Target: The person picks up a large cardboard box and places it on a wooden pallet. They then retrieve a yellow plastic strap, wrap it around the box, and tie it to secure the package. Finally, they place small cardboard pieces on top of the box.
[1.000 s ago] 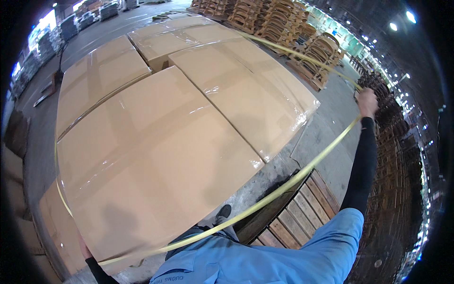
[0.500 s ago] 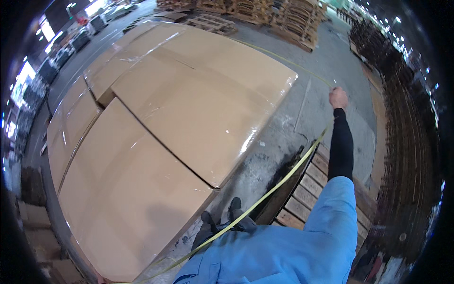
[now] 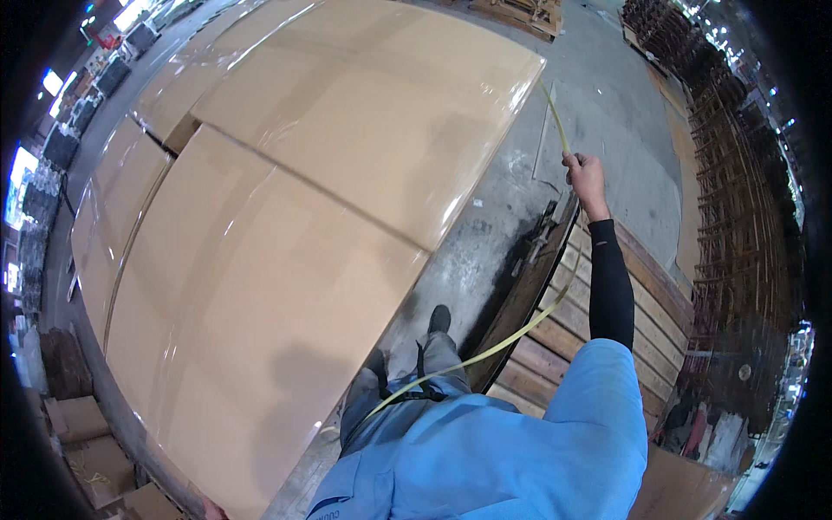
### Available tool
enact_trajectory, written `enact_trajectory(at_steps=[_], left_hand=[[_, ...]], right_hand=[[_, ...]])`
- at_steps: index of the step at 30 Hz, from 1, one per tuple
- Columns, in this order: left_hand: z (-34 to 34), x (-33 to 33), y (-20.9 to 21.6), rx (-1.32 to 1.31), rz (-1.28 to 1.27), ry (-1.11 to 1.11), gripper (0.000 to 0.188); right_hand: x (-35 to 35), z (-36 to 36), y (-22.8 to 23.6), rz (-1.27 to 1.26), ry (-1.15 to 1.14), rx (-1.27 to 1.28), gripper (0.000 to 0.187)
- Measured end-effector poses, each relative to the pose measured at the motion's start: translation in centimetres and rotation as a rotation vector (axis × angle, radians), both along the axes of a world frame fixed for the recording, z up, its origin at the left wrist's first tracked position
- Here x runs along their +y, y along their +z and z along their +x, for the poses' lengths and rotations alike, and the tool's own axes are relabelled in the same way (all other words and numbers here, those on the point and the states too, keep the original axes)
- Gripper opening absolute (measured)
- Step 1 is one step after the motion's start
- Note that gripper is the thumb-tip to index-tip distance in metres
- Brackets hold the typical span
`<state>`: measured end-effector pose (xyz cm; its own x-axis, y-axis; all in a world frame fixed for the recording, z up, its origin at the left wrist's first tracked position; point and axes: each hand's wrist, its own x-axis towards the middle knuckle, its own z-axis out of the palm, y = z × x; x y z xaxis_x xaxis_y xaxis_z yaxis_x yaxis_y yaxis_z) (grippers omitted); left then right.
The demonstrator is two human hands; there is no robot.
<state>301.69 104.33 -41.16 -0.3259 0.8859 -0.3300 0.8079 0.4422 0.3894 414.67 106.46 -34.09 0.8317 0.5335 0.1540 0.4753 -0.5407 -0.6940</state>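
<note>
My right hand (image 3: 586, 179), at the end of a dark-sleeved arm, is closed around a yellow strapping band (image 3: 511, 338). From the fist one stretch runs up to the far right corner of a wrapped stack of large cardboard boxes (image 3: 286, 217). The other stretch hangs in a loose curve past my body toward the near side of the stack. A sliver of what looks like my left hand (image 3: 211, 506) shows at the lower edge, beside the stack's near corner; its fingers are mostly out of sight. Clear film covers the boxes.
A slatted wooden pallet (image 3: 555, 347) lies close on my right. Farther right stand tall stacks of brown racks (image 3: 745, 217). Smaller cardboard boxes (image 3: 95, 459) sit at the lower left. Grey concrete floor (image 3: 485, 217) shows between the stack and the pallet.
My right hand has come nearer and slightly left, with the band still in it. The band's lower stretch now hangs slacker. My view has shifted, so the stack sits higher in it.
</note>
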Motion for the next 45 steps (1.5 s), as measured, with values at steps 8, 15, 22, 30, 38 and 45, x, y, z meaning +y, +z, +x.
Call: enact_trajectory(at_steps=[8, 15, 22, 30, 38, 45], left_hand=[[-8.7, -1.0, -1.2, -0.084, 0.063, -0.292, 0.057], [2.1, 6.3, 2.4, -0.378, 0.245, -0.761, 0.046], [5.4, 6.8, 7.7, -0.223, 0.314, -0.739, 0.024], [3.4, 5.6, 13.6, -0.922, 0.407, -0.474, 0.031], [-5.1, 5.0, 18.4, -0.871, 0.544, -0.354, 0.031], [-8.7, 3.2, 18.8, -1.033, 0.407, -0.340, 0.032]], right_hand=[[-1.8, -19.4, 4.1, 0.273, 0.046, 0.424, 0.030], [-6.5, -31.0, 6.3, 0.755, 0.095, 0.920, 0.015], [-15.9, -41.6, 0.4, 0.799, 0.332, 1.145, 0.014], [-25.6, -57.8, -1.6, 0.836, 0.081, 1.019, 0.020], [-25.8, -70.9, 1.8, 0.679, 0.235, 0.866, 0.025], [-20.1, -81.5, 2.5, 0.494, 0.267, 0.736, 0.025]])
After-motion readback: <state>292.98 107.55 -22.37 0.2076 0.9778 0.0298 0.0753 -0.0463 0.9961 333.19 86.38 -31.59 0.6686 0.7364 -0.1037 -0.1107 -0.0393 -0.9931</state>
